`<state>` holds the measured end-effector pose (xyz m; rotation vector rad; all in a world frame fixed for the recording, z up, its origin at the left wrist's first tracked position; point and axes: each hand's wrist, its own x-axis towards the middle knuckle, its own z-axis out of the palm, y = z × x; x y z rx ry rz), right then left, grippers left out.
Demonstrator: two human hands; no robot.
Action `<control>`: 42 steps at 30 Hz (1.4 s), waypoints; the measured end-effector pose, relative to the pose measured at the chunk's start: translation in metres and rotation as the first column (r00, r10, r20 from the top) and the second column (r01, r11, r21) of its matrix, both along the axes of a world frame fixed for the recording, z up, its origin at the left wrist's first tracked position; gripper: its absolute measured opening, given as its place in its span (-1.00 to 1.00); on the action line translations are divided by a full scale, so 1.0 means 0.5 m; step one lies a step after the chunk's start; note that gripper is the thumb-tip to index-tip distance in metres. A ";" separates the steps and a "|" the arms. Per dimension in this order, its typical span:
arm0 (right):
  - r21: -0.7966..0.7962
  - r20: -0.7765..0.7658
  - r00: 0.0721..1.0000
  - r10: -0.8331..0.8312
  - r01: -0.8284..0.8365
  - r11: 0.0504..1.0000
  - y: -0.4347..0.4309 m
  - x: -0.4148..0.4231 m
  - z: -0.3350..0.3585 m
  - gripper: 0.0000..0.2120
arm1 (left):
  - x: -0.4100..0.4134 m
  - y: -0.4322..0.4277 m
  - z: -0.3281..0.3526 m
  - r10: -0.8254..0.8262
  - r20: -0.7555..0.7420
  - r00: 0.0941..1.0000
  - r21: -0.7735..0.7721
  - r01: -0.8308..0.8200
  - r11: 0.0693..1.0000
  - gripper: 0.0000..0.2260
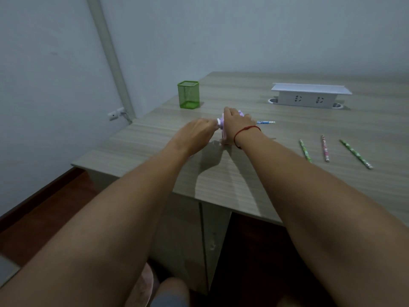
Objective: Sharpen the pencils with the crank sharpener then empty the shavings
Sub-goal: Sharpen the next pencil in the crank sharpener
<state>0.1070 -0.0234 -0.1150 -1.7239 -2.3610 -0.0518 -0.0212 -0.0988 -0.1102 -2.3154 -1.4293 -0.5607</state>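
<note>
A small pink-purple crank sharpener [222,126] stands on the wooden desk [254,173], mostly hidden by my hands. My right hand [232,121] grips its body from above. My left hand [199,131] pinches the crank handle on its left side. A blue pencil [265,122] sticks out of the sharpener's right side. Three more pencils lie to the right: a green one [305,150], a pink one [325,148] and a longer green one [356,154].
A green mesh pencil cup [188,94] stands at the desk's far left. A white power socket box [309,95] sits at the back. The desk's front edge runs under my forearms; a wall is on the left.
</note>
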 end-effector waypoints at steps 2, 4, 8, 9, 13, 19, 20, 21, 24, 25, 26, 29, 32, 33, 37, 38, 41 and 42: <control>-0.005 -0.011 1.000 0.002 -0.002 1.000 0.003 -0.002 -0.002 -0.14 | 0.001 -0.001 0.000 0.005 0.003 1.000 -0.018 -0.005 1.000 -0.83; 0.009 -0.019 1.000 0.003 -0.003 1.000 0.005 -0.003 -0.003 -0.16 | 0.002 -0.006 -0.009 0.007 0.007 1.000 -0.048 -0.006 0.999 -0.83; -0.004 -0.010 1.000 0.019 -0.019 1.000 0.003 0.003 -0.002 -0.22 | 0.009 -0.007 -0.043 0.085 0.024 0.996 -0.170 -0.080 0.982 -0.82; -0.007 -0.007 1.000 0.022 -0.022 1.000 0.000 0.005 -0.001 -0.23 | 0.010 -0.001 -0.046 0.116 0.016 0.993 -0.210 -0.110 0.971 -0.81; -0.006 0.006 1.000 0.025 -0.025 1.000 -0.016 0.013 0.005 -0.26 | 0.015 0.031 -0.044 0.200 -0.028 0.979 -0.326 -0.198 0.924 -0.79; 0.005 0.067 0.997 0.022 -0.022 1.000 -0.022 0.012 0.009 -0.19 | 0.018 0.099 -0.011 0.294 -0.138 0.946 -0.330 -0.324 0.887 -0.78; 0.001 0.070 0.997 0.023 -0.023 1.000 -0.020 0.012 0.010 -0.20 | 0.017 0.105 -0.002 0.297 -0.157 0.942 -0.308 -0.332 0.891 -0.78; -0.002 0.073 0.997 0.026 -0.026 1.000 -0.018 0.012 0.010 -0.20 | 0.015 0.111 0.003 0.292 -0.180 0.939 -0.282 -0.334 0.899 -0.79; 0.020 0.055 0.998 0.040 -0.042 0.999 -0.011 0.017 0.009 -0.27 | 0.011 0.115 0.004 0.278 -0.224 0.934 -0.220 -0.326 0.919 -0.80; 0.025 0.045 0.998 0.042 -0.044 0.999 -0.010 0.018 0.008 -0.30 | 0.008 0.117 0.002 0.270 -0.228 0.936 -0.207 -0.317 0.926 -0.80; 0.026 0.042 0.998 0.048 -0.049 0.998 -0.007 0.017 0.005 -0.30 | 0.006 0.119 0.004 0.261 -0.222 0.939 -0.192 -0.305 0.933 -0.81; 0.017 0.077 0.995 0.058 -0.059 0.998 -0.002 0.014 0.006 -0.27 | -0.006 0.130 0.028 0.227 -0.155 0.962 -0.113 -0.245 0.963 -0.84; -0.036 0.099 0.994 0.038 -0.034 0.999 -0.002 0.009 0.019 -0.22 | -0.016 0.126 0.047 0.150 -0.083 0.985 -0.040 -0.154 0.987 -0.83; -0.055 0.105 0.994 0.031 -0.026 0.998 -0.005 0.007 0.025 -0.21 | -0.018 0.120 0.048 0.121 -0.056 0.991 -0.016 -0.122 0.992 -0.82; -0.066 0.111 0.994 0.018 -0.011 0.998 -0.016 0.004 0.034 -0.24 | -0.020 0.084 0.028 0.016 0.004 1.000 0.084 -0.016 0.996 -0.83; -0.057 0.110 0.994 0.019 -0.013 0.998 -0.019 0.002 0.034 -0.25 | -0.020 0.074 0.022 0.007 0.008 1.000 0.095 -0.008 0.995 -0.83; -0.023 0.098 0.995 0.020 -0.018 1.000 -0.028 0.003 0.035 -0.26 | -0.017 0.051 0.003 -0.013 0.016 1.000 0.097 0.012 0.995 -0.87; -0.021 0.109 0.994 0.021 -0.019 1.000 -0.028 0.004 0.036 -0.25 | -0.016 0.042 -0.002 -0.016 0.015 1.000 0.080 0.015 0.997 -0.86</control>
